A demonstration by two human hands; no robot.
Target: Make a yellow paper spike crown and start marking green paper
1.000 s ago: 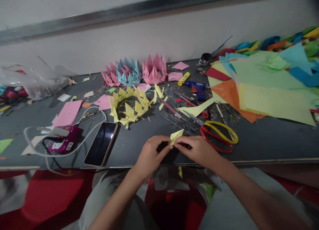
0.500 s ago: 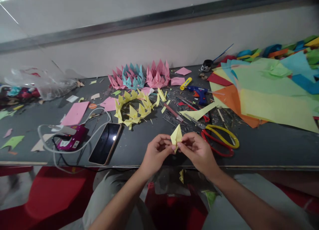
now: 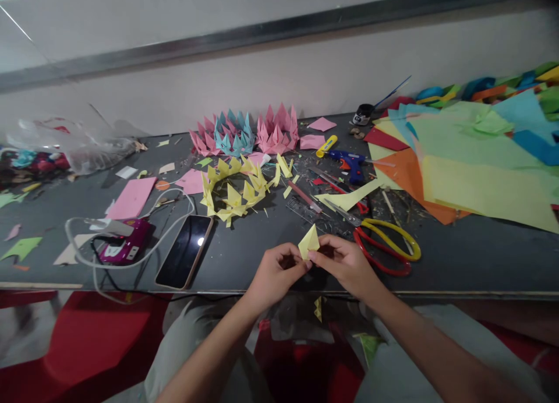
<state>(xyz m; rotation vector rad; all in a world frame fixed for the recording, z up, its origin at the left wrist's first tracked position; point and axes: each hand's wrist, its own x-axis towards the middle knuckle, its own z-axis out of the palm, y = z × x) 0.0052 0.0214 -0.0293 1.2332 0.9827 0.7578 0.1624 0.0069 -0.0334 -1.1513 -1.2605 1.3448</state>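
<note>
A small folded yellow paper piece stands point-up between both hands, just above the front edge of the dark table. My left hand pinches its lower left corner with fingers closed. My right hand pinches the lower right side, fingers also closed. Beyond them lies a ring of joined yellow folded points. Pink and blue folded crowns stand at the back by the wall.
Red-and-yellow scissors lie right of my hands. A phone, a purple device with white cable, a blue glue gun, a ruler and paper scraps lie around. Large coloured sheets cover the right side.
The yellow piece was turned from lying flat to upright between my fingers, lifted slightly, then lowered a little. The view shifted slightly rightward and up.
</note>
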